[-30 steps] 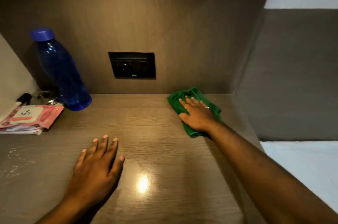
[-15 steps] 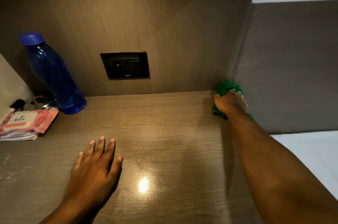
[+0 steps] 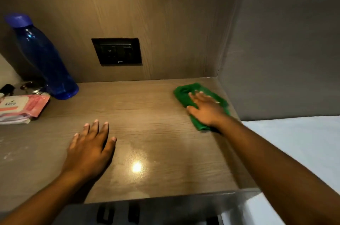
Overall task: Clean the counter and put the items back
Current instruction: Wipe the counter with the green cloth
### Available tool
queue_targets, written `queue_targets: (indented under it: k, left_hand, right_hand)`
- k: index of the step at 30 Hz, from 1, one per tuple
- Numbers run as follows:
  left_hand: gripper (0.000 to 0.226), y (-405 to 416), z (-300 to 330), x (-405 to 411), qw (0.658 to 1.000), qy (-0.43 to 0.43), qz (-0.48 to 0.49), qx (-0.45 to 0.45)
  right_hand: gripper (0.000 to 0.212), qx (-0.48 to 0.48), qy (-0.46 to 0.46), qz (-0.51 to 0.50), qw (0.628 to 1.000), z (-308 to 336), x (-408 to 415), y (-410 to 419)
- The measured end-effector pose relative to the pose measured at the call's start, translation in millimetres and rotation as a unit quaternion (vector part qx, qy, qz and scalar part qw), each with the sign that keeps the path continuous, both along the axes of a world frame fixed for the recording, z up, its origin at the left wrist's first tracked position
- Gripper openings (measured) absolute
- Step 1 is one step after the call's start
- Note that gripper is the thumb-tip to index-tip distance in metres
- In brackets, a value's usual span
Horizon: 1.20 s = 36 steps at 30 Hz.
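A green cloth (image 3: 184, 94) lies on the brown wood-grain counter (image 3: 147, 114) near its back right corner. My right hand (image 3: 206, 109) presses flat on the cloth, fingers spread and blurred. My left hand (image 3: 90, 149) rests palm down on the counter's front middle, fingers apart, holding nothing. A blue bottle (image 3: 44, 59) with a blue cap stands at the back left. A pink wipes pack (image 3: 22, 107) lies at the left edge in front of it.
A black socket plate (image 3: 117, 52) is set in the back wall. Small dark and metal items (image 3: 29, 86) sit behind the wipes pack. A grey side wall (image 3: 276, 59) bounds the counter on the right. Pale dust specks mark the counter's left part. White bedding (image 3: 303, 142) lies at right.
My right hand slid the green cloth into the back right corner, then drew it back left and toward me. My left hand stayed flat on the counter.
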<state>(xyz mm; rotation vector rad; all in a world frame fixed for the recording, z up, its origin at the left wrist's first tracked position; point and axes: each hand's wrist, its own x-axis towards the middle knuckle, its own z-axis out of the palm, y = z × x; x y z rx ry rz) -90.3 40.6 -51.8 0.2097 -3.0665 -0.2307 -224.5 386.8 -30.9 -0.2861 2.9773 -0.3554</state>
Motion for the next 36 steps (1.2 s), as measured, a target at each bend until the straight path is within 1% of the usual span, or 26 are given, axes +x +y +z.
queue_targets:
  k: [3, 5, 6, 7, 8, 9, 11, 13, 14, 15, 16, 17, 20, 23, 25, 27, 28, 29, 31, 32, 33, 34, 35, 36]
  left_hand:
    - [0.067, 0.3, 0.1, 0.3, 1.0, 0.003, -0.004, 0.001]
    - [0.066, 1.2, -0.1, 0.2, 1.0, -0.001, -0.005, -0.001]
    - [0.066, 1.5, -0.6, 0.6, 1.0, -0.001, -0.005, -0.001]
    - [0.066, 1.5, -0.9, 0.6, 1.0, 0.0, -0.006, 0.0]
    - [0.066, 1.6, -0.9, 0.4, 1.0, -0.001, -0.009, 0.003]
    - [0.066, 1.2, -0.5, 0.2, 1.0, -0.002, -0.012, 0.005]
    - [0.067, 0.5, -0.1, 0.6, 1.0, -0.001, -0.015, 0.006]
    - [0.068, 0.1, 0.2, 0.9, 1.0, 0.001, -0.021, 0.004]
    - [0.068, -0.4, -0.2, 1.0, 1.0, 0.001, -0.021, 0.003]
    - [0.068, -1.0, -0.4, 0.8, 1.0, 0.0, -0.02, 0.004]
    - [0.068, -1.2, -0.4, 1.4, 1.0, -0.002, -0.02, 0.006]
    - [0.068, -0.8, -0.5, 1.6, 1.0, -0.002, -0.019, 0.007]
    - [0.068, 0.1, 0.6, 0.9, 1.0, 0.003, -0.019, 0.002]
    - [0.067, -0.2, 1.6, 3.8, 1.0, 0.009, -0.014, 0.011]
    - [0.067, 4.8, -0.4, 1.3, 1.0, 0.0, -0.017, 0.011]
    - [0.066, 4.2, 1.1, 2.6, 0.999, 0.009, -0.019, 0.039]
    - [0.064, 2.5, 4.5, 4.7, 0.996, 0.028, -0.014, 0.083]
    - [0.061, 0.5, 8.9, 7.3, 0.987, 0.059, -0.002, 0.148]
    - [0.054, -0.7, 16.5, 13.2, 0.951, 0.126, 0.027, 0.282]
    - [0.052, 2.2, 20.7, 17.0, 0.938, 0.146, 0.027, 0.314]
    - [0.05, 8.4, 24.7, 20.1, 0.934, 0.151, 0.014, 0.323]
    - [0.05, 18.0, 28.7, 21.5, 0.937, 0.144, -0.006, 0.318]
    - [0.05, 32.1, 32.6, 21.0, 0.945, 0.128, -0.03, 0.299]
    - [0.052, 48.6, 36.7, 18.9, 0.957, 0.105, -0.054, 0.266]
  right_hand:
    - [0.072, 0.019, 0.041, -0.155, 0.987, -4.7, 26.7, 37.2]
    - [0.076, 0.009, 0.044, -0.255, 0.966, -8.0, 49.5, 26.4]
    - [0.078, 0.007, 0.034, -0.29, 0.956, -8.2, 61.9, 11.7]
    - [0.079, 0.008, 0.024, -0.301, 0.953, -8.1, 75.1, -7.7]
    - [0.081, 0.013, 0.022, -0.28, 0.96, -9.4, 90.1, -29.5]
    - [0.081, 0.012, 0.029, -0.224, 0.974, -11.8, 107.8, -52.4]
    - [0.083, -0.005, 0.045, -0.058, 0.997, -16.7, 146.8, -88.3]
    - [0.084, -0.003, 0.035, 0.066, 0.997, -15.1, 175.4, -86.7]
    - [0.084, 0.006, 0.033, 0.099, 0.995, -12.7, 180.7, -71.5]
    - [0.084, 0.013, 0.035, 0.11, 0.993, -10.6, 182.0, -52.3]
    - [0.083, 0.017, 0.037, 0.098, 0.994, -8.5, 183.3, -31.8]
    - [0.083, 0.024, 0.041, 0.066, 0.997, -6.4, 183.8, -12.8]
    - [0.077, 0.027, 0.049, -0.075, 0.996, -5.3, 186.9, 8.7]
    - [0.079, 0.023, 0.045, -0.192, 0.98, -5.9, 188.1, -28.7]
    - [0.081, 0.018, 0.033, -0.249, 0.968, -6.3, 182.5, -65.2]
    - [0.082, -0.005, 0.024, -0.251, 0.968, -5.7, 179.9, -109.0]
    - [0.082, -0.027, 0.009, -0.227, 0.974, -5.3, 179.3, -130.9]
    - [0.081, -0.046, -0.011, -0.192, 0.98, -4.3, 179.4, -150.9]
    - [0.076, -0.068, -0.043, -0.115, 0.99, 0.8, 179.4, -175.3]
    - [0.071, -0.091, -0.052, -0.088, 0.991, 4.3, 178.4, -177.8]
    - [0.065, -0.133, -0.053, -0.077, 0.987, 8.7, 177.5, -173.3]
    - [0.059, -0.199, -0.041, -0.087, 0.975, 12.9, 176.9, -162.2]
    - [0.052, -0.267, -0.014, -0.107, 0.958, 14.4, 177.1, -146.6]
    - [0.045, -0.306, 0.038, -0.13, 0.942, 13.7, 177.6, -128.8]
